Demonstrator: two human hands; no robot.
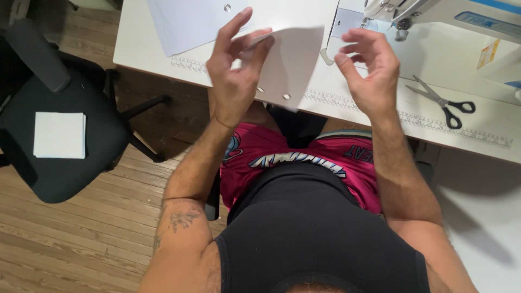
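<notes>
Left hand point(234, 70): your fingers pinch white fabric piece point(290, 65), centre frame.
Right hand point(369, 68): wide, empty, beside it.
Progress: piece lifted, short of sewing machine point(434, 16); scissors point(442, 101) untouched on surface point(488, 138).

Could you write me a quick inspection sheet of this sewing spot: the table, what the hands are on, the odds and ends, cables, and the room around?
Surface: white table with ruler markings along its front edge.
Job's things: white fabric piece with snap studs, at the table edge.
Clutter: black-handled scissors; more white fabric at the back.
Hands: left hand pinches the white fabric piece; right hand is open, beside it, holding nothing.
Cables: nothing seen.
Surroundings: sewing machine, black chair bearing a folded white cloth, wooden floor.
</notes>
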